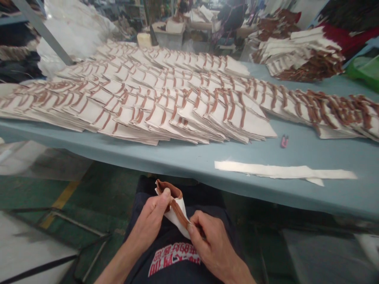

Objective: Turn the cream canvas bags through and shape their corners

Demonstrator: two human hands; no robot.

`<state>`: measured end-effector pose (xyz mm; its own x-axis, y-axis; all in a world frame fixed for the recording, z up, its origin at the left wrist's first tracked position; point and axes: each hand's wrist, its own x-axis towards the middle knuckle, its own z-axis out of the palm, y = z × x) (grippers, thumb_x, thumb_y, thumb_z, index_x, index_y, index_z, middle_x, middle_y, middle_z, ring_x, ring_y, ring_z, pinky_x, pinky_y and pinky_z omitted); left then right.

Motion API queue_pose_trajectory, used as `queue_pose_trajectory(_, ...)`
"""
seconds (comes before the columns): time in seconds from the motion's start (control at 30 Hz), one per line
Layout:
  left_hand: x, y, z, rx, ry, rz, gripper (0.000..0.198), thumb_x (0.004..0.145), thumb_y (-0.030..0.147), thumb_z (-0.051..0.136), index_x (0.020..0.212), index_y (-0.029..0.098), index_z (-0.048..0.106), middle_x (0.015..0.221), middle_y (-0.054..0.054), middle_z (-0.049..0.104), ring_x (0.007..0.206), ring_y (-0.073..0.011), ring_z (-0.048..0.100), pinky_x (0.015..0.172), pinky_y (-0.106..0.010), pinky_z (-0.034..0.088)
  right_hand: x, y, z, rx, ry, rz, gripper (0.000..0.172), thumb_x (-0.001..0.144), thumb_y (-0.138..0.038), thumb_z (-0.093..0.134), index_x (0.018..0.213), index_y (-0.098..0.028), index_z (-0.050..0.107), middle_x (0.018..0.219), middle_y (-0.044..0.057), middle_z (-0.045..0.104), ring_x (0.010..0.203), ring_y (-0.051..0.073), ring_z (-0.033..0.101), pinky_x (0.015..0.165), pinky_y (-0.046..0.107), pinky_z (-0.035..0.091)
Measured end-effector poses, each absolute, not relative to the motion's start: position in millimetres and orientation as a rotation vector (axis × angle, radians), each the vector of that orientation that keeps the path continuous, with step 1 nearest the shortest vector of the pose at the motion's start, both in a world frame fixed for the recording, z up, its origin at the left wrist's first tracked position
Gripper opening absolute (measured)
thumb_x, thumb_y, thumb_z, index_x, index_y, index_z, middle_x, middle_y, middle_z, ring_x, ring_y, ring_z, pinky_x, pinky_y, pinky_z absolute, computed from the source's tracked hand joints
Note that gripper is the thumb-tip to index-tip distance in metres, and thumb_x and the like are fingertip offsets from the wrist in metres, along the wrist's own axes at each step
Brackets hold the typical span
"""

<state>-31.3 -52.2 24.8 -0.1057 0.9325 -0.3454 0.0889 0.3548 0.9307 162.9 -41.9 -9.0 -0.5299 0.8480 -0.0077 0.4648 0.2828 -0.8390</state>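
Note:
Above my lap, both hands hold one white fabric piece [177,221] with a brown strip along its edge. My left hand [155,215] pinches the upper part with the thumb on top, where the brown side curls open. Lower down and to the right, my right hand [210,240] grips the other end of the brown strip between thumb and bent fingers. The part of the cloth under my right fingers is hidden. Behind it, a dark apron [174,272] with red and white lettering covers my lap.
Overlapping rows of similar white and brown pieces [166,106] spread over the blue-covered table [189,157]. Small pink thread snips [284,141] and long white fabric strips [278,171] lie near its front edge. A taller fabric pile [302,55] stands at the back right.

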Motion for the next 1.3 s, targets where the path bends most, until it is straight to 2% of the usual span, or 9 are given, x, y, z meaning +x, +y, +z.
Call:
queue_pose_trajectory(0.07, -32.1, -51.8, 27.2, 1.062, 1.486, 0.901, 0.050, 0.098, 0.055, 0.048, 0.066, 0.018, 0.061, 0.065, 0.000, 0.059, 0.062, -0.0161, 0.050, 0.063, -0.026, 0.045, 164.8, -42.5, -10.3, -1.166, -2.119, 1.131, 0.024, 0.098, -0.023, 0.047, 0.074, -0.022, 0.049, 0.063, -0.004, 0.052, 0.055, 0.012, 0.051, 0.057, 0.025, 0.032)
queue_pose_trajectory(0.2, -29.8, -55.8, 23.4, 1.279, 1.563, 0.763, 0.040, 0.091, 0.044, 0.059, 0.062, 0.018, 0.054, 0.060, 0.003, 0.049, 0.057, -0.0131, 0.043, 0.054, -0.023, 0.035, 164.9, -44.1, -12.0, -1.157, -2.138, 1.069, 0.022, 0.096, -0.022, 0.048, 0.074, -0.022, 0.049, 0.064, -0.003, 0.055, 0.055, 0.012, 0.051, 0.056, 0.026, 0.030)
queue_pose_trajectory(0.43, -26.7, -56.9, 18.7, 1.440, 1.620, 0.843, 0.044, 0.097, 0.045, 0.050, 0.061, 0.019, 0.052, 0.060, 0.002, 0.050, 0.057, -0.0143, 0.048, 0.055, -0.022, 0.042, 157.2, -47.3, -16.3, -1.191, -2.049, 0.879, 0.014, 0.084, -0.018, 0.050, 0.071, -0.022, 0.048, 0.062, -0.003, 0.059, 0.053, 0.012, 0.053, 0.056, 0.027, 0.029)
queue_pose_trajectory(0.57, -33.8, -59.5, 11.8, 1.504, 1.558, 0.796, 0.049, 0.103, 0.047, 0.041, 0.063, 0.019, 0.050, 0.060, 0.001, 0.048, 0.055, -0.0147, 0.047, 0.055, -0.023, 0.040, 156.1, -53.0, -28.4, -1.185, -2.043, 0.789, 0.010, 0.075, -0.014, 0.051, 0.071, -0.023, 0.050, 0.059, -0.004, 0.058, 0.051, 0.012, 0.053, 0.056, 0.028, 0.029)
queue_pose_trajectory(0.73, -41.3, -59.0, -3.9, 1.492, 1.563, 0.797, 0.048, 0.104, 0.047, 0.041, 0.065, 0.020, 0.049, 0.061, 0.002, 0.047, 0.056, -0.0147, 0.047, 0.055, -0.023, 0.040, 156.8, -54.4, -34.2, -1.196, -2.056, 0.830, 0.009, 0.073, -0.014, 0.052, 0.072, -0.023, 0.051, 0.062, -0.004, 0.060, 0.054, 0.013, 0.054, 0.056, 0.028, 0.029)
queue_pose_trajectory(0.83, -43.7, -52.8, -5.2, 1.453, 1.484, 0.743, 0.047, 0.100, 0.050, 0.048, 0.066, 0.019, 0.056, 0.062, 0.002, 0.051, 0.057, -0.0151, 0.048, 0.055, -0.022, 0.040, 161.6, -50.5, -29.8, -1.272, -2.021, 0.942, 0.010, 0.077, -0.015, 0.052, 0.071, -0.022, 0.052, 0.063, -0.003, 0.060, 0.057, 0.013, 0.056, 0.059, 0.026, 0.033)
queue_pose_trajectory(0.97, -46.4, -47.8, -3.2, 1.470, 1.456, 0.713, 0.038, 0.095, 0.045, 0.059, 0.071, 0.018, 0.071, 0.067, -0.001, 0.065, 0.063, -0.0167, 0.057, 0.061, -0.021, 0.045, 170.5, -45.6, -25.3, -1.337, -1.980, 1.064, 0.012, 0.082, -0.016, 0.052, 0.071, -0.021, 0.054, 0.065, -0.003, 0.060, 0.061, 0.013, 0.057, 0.060, 0.024, 0.036)
queue_pose_trajectory(1.3, -40.1, -43.5, 3.7, 1.349, 1.340, 0.729, 0.039, 0.091, 0.047, 0.060, 0.069, 0.019, 0.076, 0.070, -0.003, 0.071, 0.066, -0.0200, 0.063, 0.063, -0.023, 0.051, 179.0, -36.6, -18.8, -1.346, -1.994, 1.202, 0.014, 0.080, -0.009, 0.055, 0.073, -0.021, 0.057, 0.067, -0.005, 0.058, 0.064, 0.012, 0.058, 0.061, 0.021, 0.038)
